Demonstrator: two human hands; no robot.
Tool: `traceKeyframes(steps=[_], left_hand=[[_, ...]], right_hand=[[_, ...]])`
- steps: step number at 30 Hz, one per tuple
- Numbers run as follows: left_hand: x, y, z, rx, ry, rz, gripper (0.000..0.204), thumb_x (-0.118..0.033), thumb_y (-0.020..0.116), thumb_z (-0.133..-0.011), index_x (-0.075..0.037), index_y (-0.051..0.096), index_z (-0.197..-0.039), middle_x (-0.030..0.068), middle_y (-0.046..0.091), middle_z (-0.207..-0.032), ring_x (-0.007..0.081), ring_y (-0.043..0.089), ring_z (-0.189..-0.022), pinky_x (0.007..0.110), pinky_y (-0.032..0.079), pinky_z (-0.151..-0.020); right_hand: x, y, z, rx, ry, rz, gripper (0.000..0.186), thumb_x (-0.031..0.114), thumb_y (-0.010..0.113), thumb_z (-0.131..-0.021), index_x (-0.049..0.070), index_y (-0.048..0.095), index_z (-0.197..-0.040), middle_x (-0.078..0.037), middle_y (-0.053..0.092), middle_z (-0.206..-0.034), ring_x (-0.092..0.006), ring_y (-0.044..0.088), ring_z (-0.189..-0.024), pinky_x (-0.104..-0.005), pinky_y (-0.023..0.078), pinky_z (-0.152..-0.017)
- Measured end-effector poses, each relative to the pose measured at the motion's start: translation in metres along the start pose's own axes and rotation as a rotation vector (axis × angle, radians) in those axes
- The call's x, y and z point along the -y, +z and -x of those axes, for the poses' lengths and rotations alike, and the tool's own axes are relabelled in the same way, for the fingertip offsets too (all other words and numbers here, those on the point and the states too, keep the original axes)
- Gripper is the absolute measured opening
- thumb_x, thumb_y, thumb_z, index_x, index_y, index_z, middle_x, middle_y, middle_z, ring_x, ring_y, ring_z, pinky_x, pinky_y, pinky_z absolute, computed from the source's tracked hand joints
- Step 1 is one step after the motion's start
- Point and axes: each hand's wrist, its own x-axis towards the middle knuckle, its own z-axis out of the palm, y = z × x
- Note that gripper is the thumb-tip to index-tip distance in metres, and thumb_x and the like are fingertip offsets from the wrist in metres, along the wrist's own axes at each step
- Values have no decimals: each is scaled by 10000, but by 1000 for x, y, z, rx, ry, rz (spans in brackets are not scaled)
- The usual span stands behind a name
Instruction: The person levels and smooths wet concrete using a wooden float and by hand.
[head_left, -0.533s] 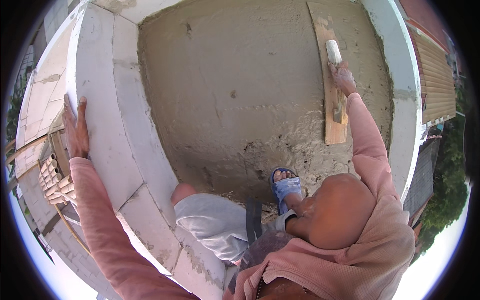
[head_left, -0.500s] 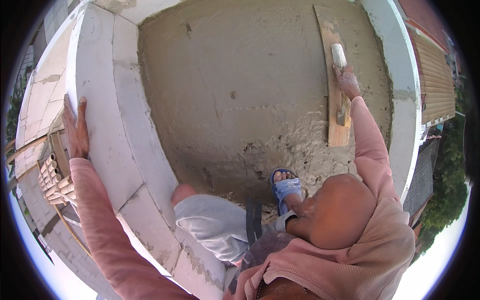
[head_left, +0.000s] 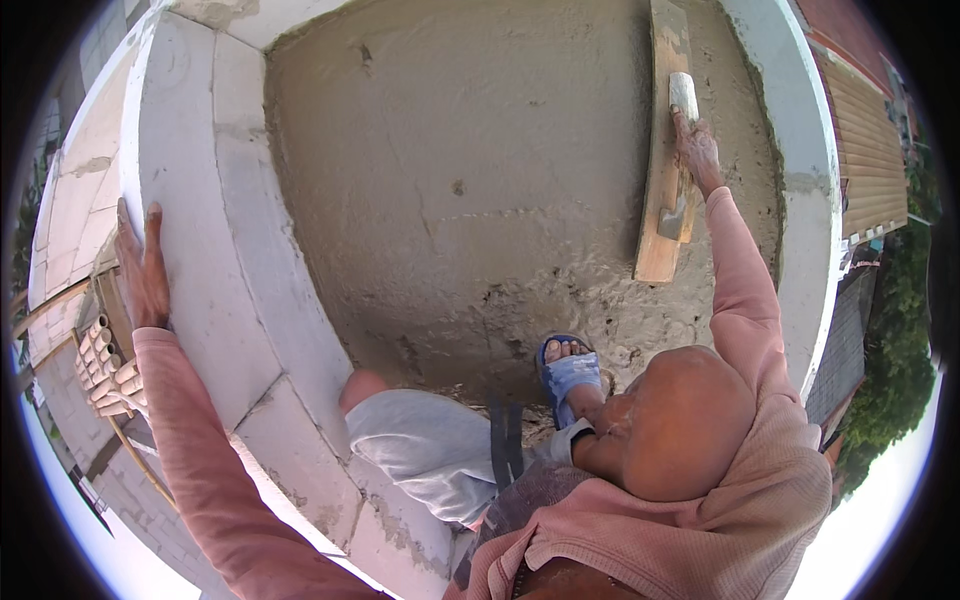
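Observation:
My right hand point(head_left: 698, 152) is wrapped round the pale handle point(head_left: 683, 95) of a long wooden plastering float point(head_left: 660, 165). The float rests on wet grey mortar point(head_left: 450, 120) that is mostly smooth beyond my foot and rough and lumpy close to it. A darker block joins the near end of the handle to the board. On the far left, my left hand point(head_left: 146, 268) lies with fingers stretched over the outer edge of a light block wall point(head_left: 185, 130), holding nothing.
My foot in a blue sandal point(head_left: 572, 375) stands in the rough mortar, with my bent knee by the left wall. Another block wall point(head_left: 808, 240) borders the mortar on the right. Outside the left wall are stacked tubes point(head_left: 105, 365) and poles; roofs and trees lie beyond the right one.
The float has moved slightly away from me with my right hand and turned, its far end swinging right and its near end left. My left hand stays on the wall.

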Motion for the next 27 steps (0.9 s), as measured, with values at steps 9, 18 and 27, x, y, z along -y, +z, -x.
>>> traceKeyframes(steps=[9,18,27], left_hand=[[-23,0,3,17,-46,-17,894,-663,435,-934,-76,225,-1573,224,286,-1576,351,253,-1473,428,193,-1203],[-25,-3,5,12,-79,2,975,-735,446,-877,-101,213,-1580,238,294,-1561,384,295,-1448,480,241,-1185],[-24,-5,9,5,-70,-15,899,-664,458,-920,-73,253,-1567,212,310,-1570,359,302,-1450,415,224,-1194]], right_hand=[[115,152,36,124,-636,204,636,556,429,-999,-72,472,-1089,-316,673,-938,-500,676,-888,-517,561,-772],[227,188,177,403,-744,106,533,475,466,-1010,-53,450,-1082,-304,674,-962,-478,673,-921,-516,557,-810],[172,144,228,530,-1027,191,531,515,472,-1008,-9,445,-1090,-278,661,-822,-451,671,-800,-516,550,-701]])
